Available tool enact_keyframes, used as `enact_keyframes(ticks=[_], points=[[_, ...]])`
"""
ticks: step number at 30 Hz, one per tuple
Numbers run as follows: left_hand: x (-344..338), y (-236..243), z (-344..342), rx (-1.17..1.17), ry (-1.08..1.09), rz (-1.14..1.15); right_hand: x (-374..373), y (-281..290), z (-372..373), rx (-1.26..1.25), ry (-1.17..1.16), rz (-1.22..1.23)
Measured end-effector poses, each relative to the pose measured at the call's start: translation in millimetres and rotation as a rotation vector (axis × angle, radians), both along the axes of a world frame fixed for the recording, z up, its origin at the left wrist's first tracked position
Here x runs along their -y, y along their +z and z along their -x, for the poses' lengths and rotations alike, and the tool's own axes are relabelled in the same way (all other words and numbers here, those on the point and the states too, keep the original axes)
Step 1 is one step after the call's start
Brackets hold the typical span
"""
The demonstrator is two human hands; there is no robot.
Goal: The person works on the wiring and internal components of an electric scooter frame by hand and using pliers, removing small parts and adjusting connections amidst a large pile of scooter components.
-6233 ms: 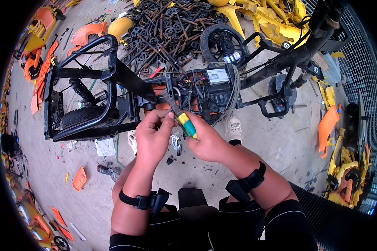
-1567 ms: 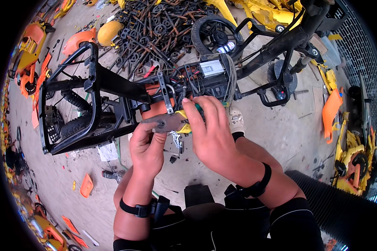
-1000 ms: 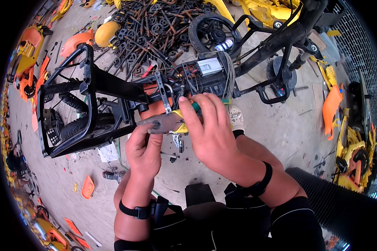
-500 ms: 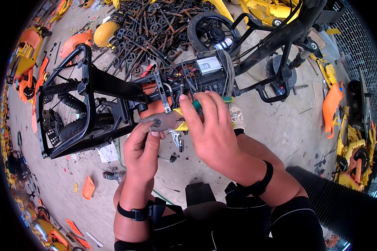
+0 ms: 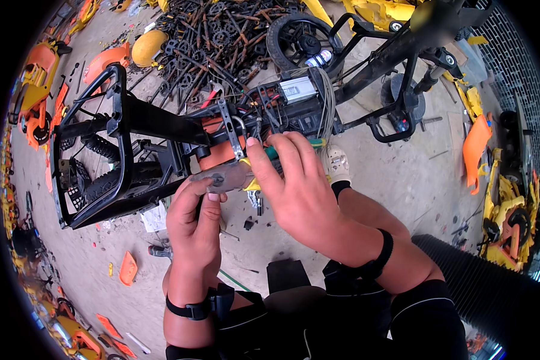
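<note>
Between thumb and fingers, my left hand pinches a grey-brown flat piece with a dark round spot on it. Yellow material shows at the right end of this piece, beside my right fingers. My right hand is curled round a tool with a green-and-yellow handle; its working end is hidden behind the fingers. Just beyond both hands lies a black vehicle frame, with a silver box and a bundle of grey cables on it.
Behind the frame are a heap of rusty metal parts and a black wheel. Orange and yellow panels lie to both sides, including an orange panel at the right. White paper and an orange scoop-shaped part are on the floor.
My left hand and the grey-brown piece have shifted slightly left and down. My right hand has also moved a little left, still gripping the tool.
</note>
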State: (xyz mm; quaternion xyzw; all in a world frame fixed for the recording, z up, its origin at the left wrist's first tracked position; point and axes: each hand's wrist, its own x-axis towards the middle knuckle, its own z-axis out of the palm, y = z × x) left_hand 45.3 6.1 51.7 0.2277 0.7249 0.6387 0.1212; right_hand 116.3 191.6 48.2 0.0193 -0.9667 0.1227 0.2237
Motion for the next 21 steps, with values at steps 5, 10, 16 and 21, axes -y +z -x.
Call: enact_keyframes(ticks=[5, 10, 16, 21], points=[[-0.2, 8.0, -5.1, 0.033, 0.057, 0.016, 4.1, -0.5, 0.2, 0.004, 0.005, -0.015], [2.6, 6.2, -3.3, 0.048, 0.041, 0.026, 8.2, -4.0, -1.1, 0.017, -0.004, -0.022], [12.7, 5.8, -2.6, 0.1, 0.033, 0.04, 13.3, -3.1, -0.3, -0.015, -0.016, -0.07], [4.2, 5.6, -4.1, 0.157, 0.051, 0.002, 11.1, -0.9, 0.0, -0.005, -0.037, -0.05]])
